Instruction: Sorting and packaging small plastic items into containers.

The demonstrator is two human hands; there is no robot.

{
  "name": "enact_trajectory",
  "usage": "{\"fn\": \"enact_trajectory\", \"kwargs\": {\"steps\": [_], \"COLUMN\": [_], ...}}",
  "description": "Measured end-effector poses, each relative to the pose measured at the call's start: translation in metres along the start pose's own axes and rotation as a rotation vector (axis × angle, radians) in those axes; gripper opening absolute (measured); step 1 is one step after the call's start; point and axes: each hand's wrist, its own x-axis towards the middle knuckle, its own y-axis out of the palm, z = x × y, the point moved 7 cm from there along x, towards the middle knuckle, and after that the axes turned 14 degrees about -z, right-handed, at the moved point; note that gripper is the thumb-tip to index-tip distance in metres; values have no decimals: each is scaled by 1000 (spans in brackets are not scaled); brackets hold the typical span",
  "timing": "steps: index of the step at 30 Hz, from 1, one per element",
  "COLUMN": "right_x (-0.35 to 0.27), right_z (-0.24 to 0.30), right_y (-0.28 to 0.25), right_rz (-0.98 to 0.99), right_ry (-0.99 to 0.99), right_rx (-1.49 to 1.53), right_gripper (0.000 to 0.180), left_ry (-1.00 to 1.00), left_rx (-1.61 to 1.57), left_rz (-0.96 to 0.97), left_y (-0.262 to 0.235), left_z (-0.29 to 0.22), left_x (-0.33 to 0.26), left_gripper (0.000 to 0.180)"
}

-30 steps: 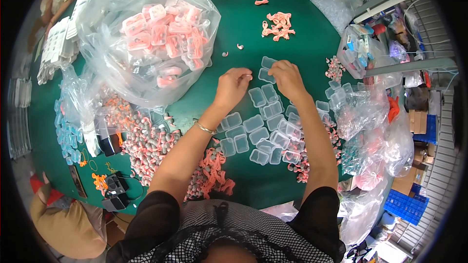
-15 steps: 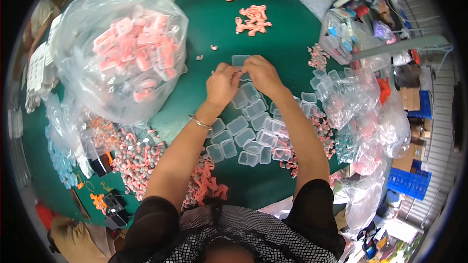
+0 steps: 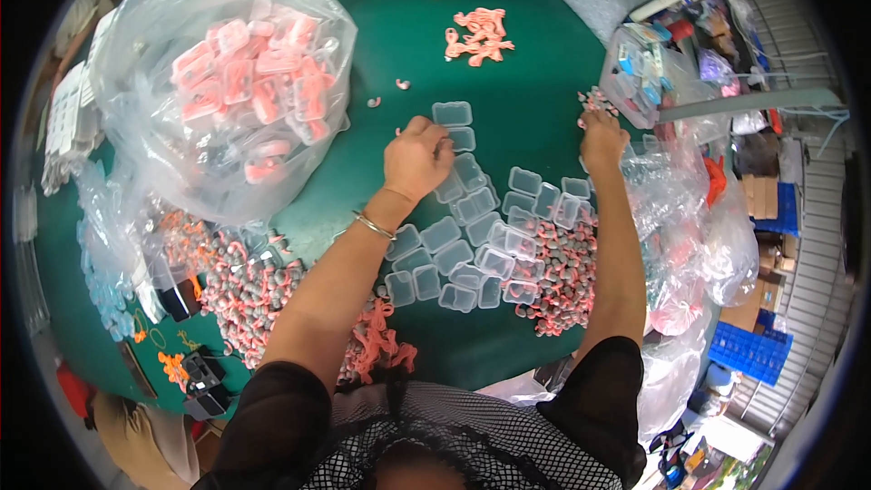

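Your left hand [image 3: 417,161] is over the middle of the green table [image 3: 531,132], just beside the nearer of two open clear boxes [image 3: 461,139] set in a short row; its fingers are curled in toward the thumb, and you cannot tell from this view whether they pinch anything; your right hand [image 3: 603,142] reaches to the far right, its fingers bent down at the near edge of a small heap of pink-and-grey pieces [image 3: 594,100]; whether they grip a piece cannot be told; more clear boxes [image 3: 441,233] lie grouped on the near side of your left hand, between your forearms; a larger pile of pink-and-grey pieces [image 3: 567,277] adjoins them on the right; coiled pink cords [image 3: 481,36] lie on the far side; a large transparent bag [image 3: 122,91] holding pink-filled boxes [image 3: 238,82] stands at left
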Motion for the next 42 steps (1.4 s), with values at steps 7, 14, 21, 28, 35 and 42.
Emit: {"fn": "enact_trajectory", "kwargs": {"steps": [7, 14, 21, 28, 35, 42], "right_x": [10, 12, -2, -9, 4, 69], "right_z": [6, 37, 150, 175, 173, 178], "right_y": [22, -14, -55, -45, -43, -6], "right_rz": [70, -13, -15, -32, -38, -129], "right_ry": [-149, -224, 93, 58, -17, 69], "right_rx": [165, 278, 1080, 846, 911, 781], "right_gripper": [9, 9, 12, 11, 8, 12], "left_ry": [-34, 18, 3, -2, 3, -46], "left_rx": [-45, -22, -28, -45, -35, -15], "left_rz": [44, 74, 74, 53, 43, 94], "left_y": [-1, -2, -4, -1, -4, -5], "left_z": [-1, -4, -3, 0, 1, 0], "left_x": [-1, -1, -1, -1, 0, -1], "left_gripper": [11, 15, 16, 20, 20, 17]}}
